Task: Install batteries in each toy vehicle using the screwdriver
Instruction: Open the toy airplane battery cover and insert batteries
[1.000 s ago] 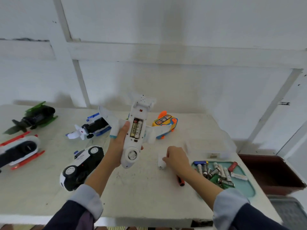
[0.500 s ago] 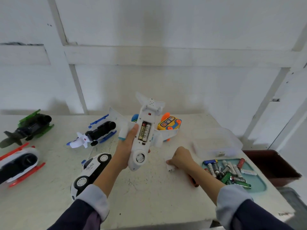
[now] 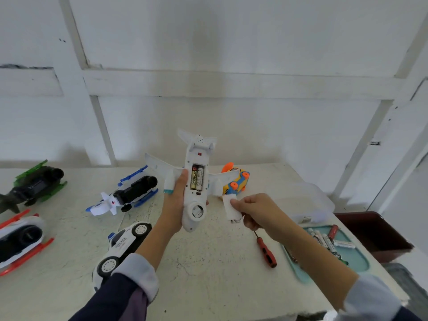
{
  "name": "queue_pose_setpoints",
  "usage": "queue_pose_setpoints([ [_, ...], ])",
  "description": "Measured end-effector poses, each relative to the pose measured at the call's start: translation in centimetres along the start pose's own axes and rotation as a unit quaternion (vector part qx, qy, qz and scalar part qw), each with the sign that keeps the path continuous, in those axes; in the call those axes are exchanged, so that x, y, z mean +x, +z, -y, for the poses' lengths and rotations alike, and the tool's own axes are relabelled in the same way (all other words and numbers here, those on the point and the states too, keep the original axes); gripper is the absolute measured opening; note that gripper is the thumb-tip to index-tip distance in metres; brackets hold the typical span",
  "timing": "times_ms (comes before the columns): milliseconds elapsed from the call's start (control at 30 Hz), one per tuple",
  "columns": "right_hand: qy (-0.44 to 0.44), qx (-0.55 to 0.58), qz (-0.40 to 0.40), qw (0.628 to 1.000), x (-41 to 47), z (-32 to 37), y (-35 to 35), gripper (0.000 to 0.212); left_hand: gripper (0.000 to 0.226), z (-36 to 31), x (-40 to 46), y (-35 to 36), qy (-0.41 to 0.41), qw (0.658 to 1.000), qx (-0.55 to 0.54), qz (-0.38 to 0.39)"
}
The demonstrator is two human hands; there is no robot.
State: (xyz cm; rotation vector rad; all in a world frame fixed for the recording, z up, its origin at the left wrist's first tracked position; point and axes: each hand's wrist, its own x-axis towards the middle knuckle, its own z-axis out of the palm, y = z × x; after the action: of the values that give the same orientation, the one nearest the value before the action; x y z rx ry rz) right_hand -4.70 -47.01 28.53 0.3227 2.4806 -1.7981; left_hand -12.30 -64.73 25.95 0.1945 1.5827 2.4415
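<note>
My left hand (image 3: 173, 200) holds a white toy airplane (image 3: 195, 198) belly-up above the table, nose toward me. Its battery bay is uncovered and two batteries (image 3: 197, 177) sit side by side inside. My right hand (image 3: 257, 212) pinches the white battery cover (image 3: 231, 208) just right of the plane's nose, lifted off the table. A red-handled screwdriver (image 3: 265, 250) lies on the table below my right wrist.
A teal tray (image 3: 357, 262) of loose batteries sits at the right, with a clear plastic box (image 3: 310, 202) behind it. An orange-blue toy (image 3: 236, 181), a blue-white plane (image 3: 125, 195), a police car (image 3: 120, 246), a green vehicle (image 3: 34, 184) and a red-white vehicle (image 3: 20, 237) lie on the table (image 3: 208, 274).
My right hand picked the white battery cover up off the table and raised it beside the plane. The screwdriver, hidden under that hand before, now shows. The plane stayed in my left hand.
</note>
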Motion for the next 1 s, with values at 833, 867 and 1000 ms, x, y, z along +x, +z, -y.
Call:
queue_pose_setpoints([
  [833, -0.042, 0.145, 0.024, 0.988, 1.3, 4.2, 2.7, 0.02, 0.105, 3.7, 2.2, 0.2, 0.039, 0.998, -0.057, 0.009],
  [867, -0.042, 0.146, 0.023, 0.988, 1.3, 4.2, 2.7, 0.019, 0.105, 3.7, 2.2, 0.2, 0.041, 0.998, -0.053, 0.011],
  [1000, -0.044, 0.138, 0.024, 0.989, 1.3, 4.1, 2.6, 0.019, 0.107, 3.8, 2.2, 0.3, 0.046, 0.998, -0.042, 0.01],
])
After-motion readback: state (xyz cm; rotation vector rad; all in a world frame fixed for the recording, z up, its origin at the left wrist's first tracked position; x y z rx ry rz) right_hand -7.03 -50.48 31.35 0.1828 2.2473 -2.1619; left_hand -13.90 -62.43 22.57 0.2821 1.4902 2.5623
